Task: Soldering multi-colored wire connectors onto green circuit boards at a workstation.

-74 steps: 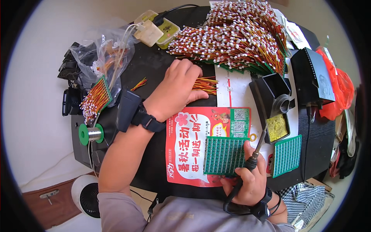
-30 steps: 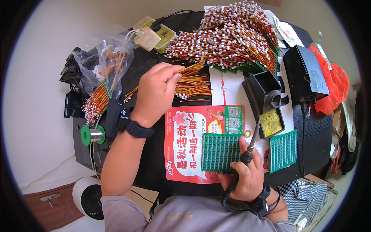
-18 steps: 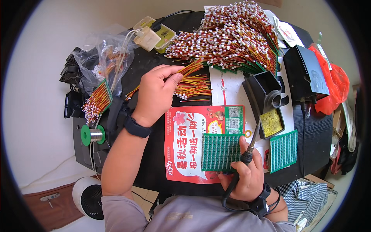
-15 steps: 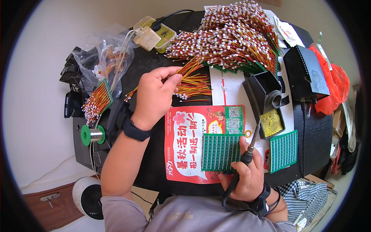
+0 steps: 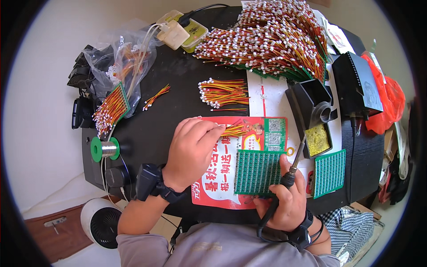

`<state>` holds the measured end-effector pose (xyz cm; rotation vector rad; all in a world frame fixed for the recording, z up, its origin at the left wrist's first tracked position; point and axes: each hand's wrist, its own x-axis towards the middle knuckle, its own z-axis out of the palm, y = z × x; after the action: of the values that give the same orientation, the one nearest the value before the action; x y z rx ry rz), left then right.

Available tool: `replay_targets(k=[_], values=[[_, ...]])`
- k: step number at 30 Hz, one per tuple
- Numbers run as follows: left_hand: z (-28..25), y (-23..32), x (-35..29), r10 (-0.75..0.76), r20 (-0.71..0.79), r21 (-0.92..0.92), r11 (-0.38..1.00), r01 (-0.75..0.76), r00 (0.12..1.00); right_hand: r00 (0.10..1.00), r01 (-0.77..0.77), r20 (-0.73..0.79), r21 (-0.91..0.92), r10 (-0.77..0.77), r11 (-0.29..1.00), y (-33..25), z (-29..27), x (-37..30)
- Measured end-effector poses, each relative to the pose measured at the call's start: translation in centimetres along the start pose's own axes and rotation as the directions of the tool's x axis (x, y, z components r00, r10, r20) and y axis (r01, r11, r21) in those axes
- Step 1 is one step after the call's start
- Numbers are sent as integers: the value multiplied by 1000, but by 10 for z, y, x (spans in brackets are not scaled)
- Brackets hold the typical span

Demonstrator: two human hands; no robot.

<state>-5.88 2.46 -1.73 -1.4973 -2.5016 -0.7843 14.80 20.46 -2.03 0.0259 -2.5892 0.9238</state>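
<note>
My left hand (image 5: 195, 149) pinches a small bundle of red and yellow wires (image 5: 234, 131) above a red printed sheet (image 5: 213, 201). Their free ends point right, just above a green circuit board panel (image 5: 258, 172) lying on that sheet. Closed round a soldering iron (image 5: 288, 178), my right hand (image 5: 287, 207) has a finger at the panel's right edge. The iron's tip points up and away, beside a yellow sponge (image 5: 317, 139) in the black iron stand (image 5: 311, 104). A second green panel (image 5: 329, 173) lies to the right. More wires with white connectors (image 5: 224, 94) lie beyond the sheet.
A large heap of wired boards (image 5: 271, 40) covers the far side. On the left are a few loose wires (image 5: 156, 97), a wired board (image 5: 112, 110), a solder spool (image 5: 105, 149) and a clear bag (image 5: 133, 66). A black box (image 5: 357, 82) stands right.
My left hand has come nearer and to the right, from the loose wires to the red sheet, carrying a bundle. The right hand with the soldering iron has hardly moved.
</note>
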Motion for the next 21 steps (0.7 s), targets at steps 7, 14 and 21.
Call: replay_targets(k=[7, 14, 21], values=[[-13, 11, -1, -88, 74, -134, 986, 97, 993, 1000, 6, -7, -15, -6, 1000, 1, 1, -1], [-9, 3, -6, -35, 21, -133, 990, 38, 999, 1000, 25, -8, -48, -25, 999, -1, -1, 0], [4, -2, -5, -33, -69, -76, 997, 27, 997, 997, 47, 71, -91, -40, 995, -4, -3, 8]])
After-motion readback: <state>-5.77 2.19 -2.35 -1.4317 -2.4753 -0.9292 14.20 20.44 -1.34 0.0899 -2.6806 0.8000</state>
